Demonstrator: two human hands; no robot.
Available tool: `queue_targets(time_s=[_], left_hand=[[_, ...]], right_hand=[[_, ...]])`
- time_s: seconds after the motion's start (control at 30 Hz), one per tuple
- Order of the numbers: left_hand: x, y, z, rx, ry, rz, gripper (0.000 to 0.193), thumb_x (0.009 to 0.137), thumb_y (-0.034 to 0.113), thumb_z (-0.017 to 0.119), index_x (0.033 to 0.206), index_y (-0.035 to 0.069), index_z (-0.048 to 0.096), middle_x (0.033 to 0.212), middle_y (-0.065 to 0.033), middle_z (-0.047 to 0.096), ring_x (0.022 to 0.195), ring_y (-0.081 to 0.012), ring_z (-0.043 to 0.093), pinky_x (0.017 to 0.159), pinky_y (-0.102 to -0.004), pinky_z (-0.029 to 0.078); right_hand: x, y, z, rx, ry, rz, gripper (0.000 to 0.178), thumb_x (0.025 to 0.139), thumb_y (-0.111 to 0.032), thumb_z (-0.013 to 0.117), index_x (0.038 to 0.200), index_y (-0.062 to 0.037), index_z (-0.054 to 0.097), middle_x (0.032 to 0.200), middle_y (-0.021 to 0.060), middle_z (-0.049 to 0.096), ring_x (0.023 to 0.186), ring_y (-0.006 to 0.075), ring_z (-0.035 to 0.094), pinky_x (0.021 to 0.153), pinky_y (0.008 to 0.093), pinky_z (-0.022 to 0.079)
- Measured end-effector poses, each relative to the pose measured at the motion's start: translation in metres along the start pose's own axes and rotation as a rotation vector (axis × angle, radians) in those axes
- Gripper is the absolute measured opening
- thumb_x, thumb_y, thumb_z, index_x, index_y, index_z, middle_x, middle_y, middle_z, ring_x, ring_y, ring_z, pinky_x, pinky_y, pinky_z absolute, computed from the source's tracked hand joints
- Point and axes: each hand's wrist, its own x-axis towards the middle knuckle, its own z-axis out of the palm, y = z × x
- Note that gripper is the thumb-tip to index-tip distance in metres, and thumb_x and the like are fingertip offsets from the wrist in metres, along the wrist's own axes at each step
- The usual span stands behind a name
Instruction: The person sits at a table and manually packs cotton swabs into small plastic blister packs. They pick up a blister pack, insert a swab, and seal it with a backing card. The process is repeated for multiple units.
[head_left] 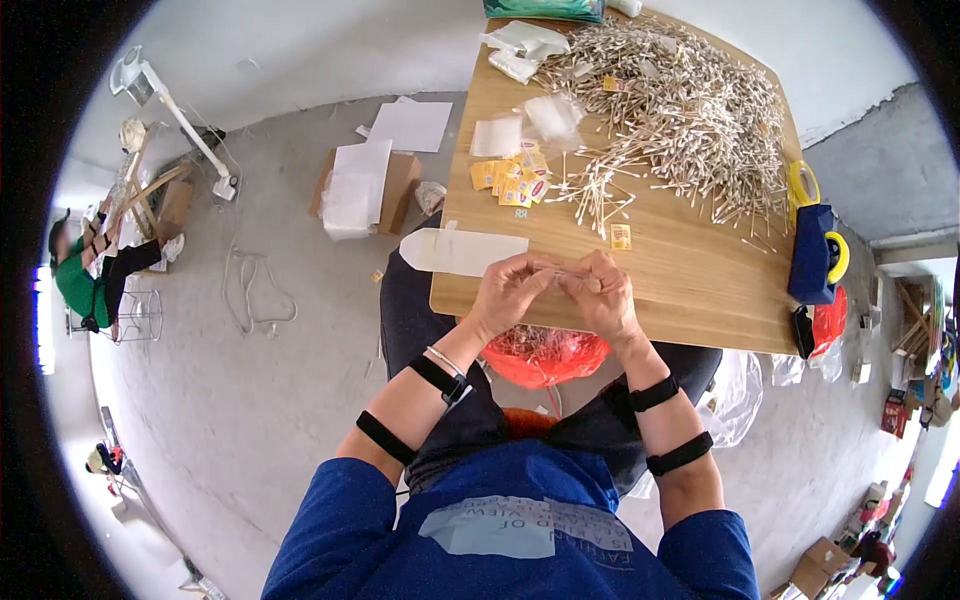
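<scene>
Grip: through my head camera, the left hand [512, 291] and right hand [604, 290] are together, fingertips pinched around a small pale thing [557, 270]; I cannot tell exactly what it is.
Position: that thing sits just above the near edge of the table [690, 291], mostly hidden by fingers.
Drop: I judge that a loosened pinch could let it slip, perhaps into the red bag [545, 358] below.
Strip: the white strip [465, 251] overhangs the table's left edge; a nudge from the left wrist could tip it off.
Cards: the yellow cards [512, 178] overlap loosely, so a dragging sleeve or hurried reach could scatter them, or two could lift as one.
Swabs: stray cotton swabs [598, 196] fan out from the big swab pile [690, 125]; pulling from that tangle could roll some away.
Film: the clear bags [553, 117] look thin and light; I expect them to cling or slide.
Dispenser: the blue tape dispenser [812, 255] stands at the right edge, where a hard bump could topple it.
</scene>
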Motion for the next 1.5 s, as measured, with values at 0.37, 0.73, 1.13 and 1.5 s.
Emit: queue_targets(time_s=[0.37, 0.73, 1.13, 1.5], left_hand=[[0.007, -0.014, -0.002, -0.192, -0.025, 0.039, 0.014, 0.094, 0.011, 0.058, 0.101, 0.0, 0.064, 0.1, -0.0057, 0.068, 0.091, -0.0101, 0.06, 0.084, -0.0261, 0.048], [-0.002, 0.009, -0.006, 0.841, 0.175, 0.755, 0.025, 0.069, -0.001, 0.073, 0.092, 0.009, 0.068, 0.098, -0.0035, 0.066, 0.095, -0.0245, 0.063, 0.082, -0.0348, 0.054], [-0.012, 0.017, -0.002, 1.166, 0.191, 0.893, 0.028, 0.071, 0.016, 0.064, 0.098, 0.012, 0.07, 0.097, 0.0039, 0.065, 0.087, -0.0174, 0.057, 0.081, -0.0344, 0.048], [-0.007, 0.016, -0.003, 1.263, 0.236, 0.877, 0.028, 0.075, 0.018, 0.059, 0.101, 0.014, 0.069, 0.096, 0.0053, 0.062, 0.087, -0.014, 0.056, 0.085, -0.0339, 0.044]], right_hand=[[0.001, 0.005, 0.004, 0.545, -0.013, 0.241, 0.002, 0.086, -0.004, 0.066, 0.085, -0.0037, 0.065, 0.083, -0.0028, 0.063, 0.077, 0.005, 0.054, 0.071, 0.0233, 0.044], [-0.002, -0.005, -0.001, -0.375, 0.162, -0.436, 0.021, 0.069, -0.005, 0.075, 0.089, -0.0093, 0.07, 0.092, 0.005, 0.066, 0.084, 0.0237, 0.061, 0.071, 0.0349, 0.051], [-0.01, -0.008, -0.011, -0.791, 0.121, -0.749, 0.034, 0.064, -0.013, 0.066, 0.097, -0.0069, 0.069, 0.099, 0.0018, 0.06, 0.094, 0.0213, 0.058, 0.076, 0.0358, 0.051], [-0.005, -0.004, -0.007, -0.885, 0.184, -0.748, 0.038, 0.067, -0.014, 0.064, 0.104, -0.0067, 0.069, 0.095, 0.0008, 0.057, 0.089, 0.0193, 0.056, 0.075, 0.0344, 0.049]])
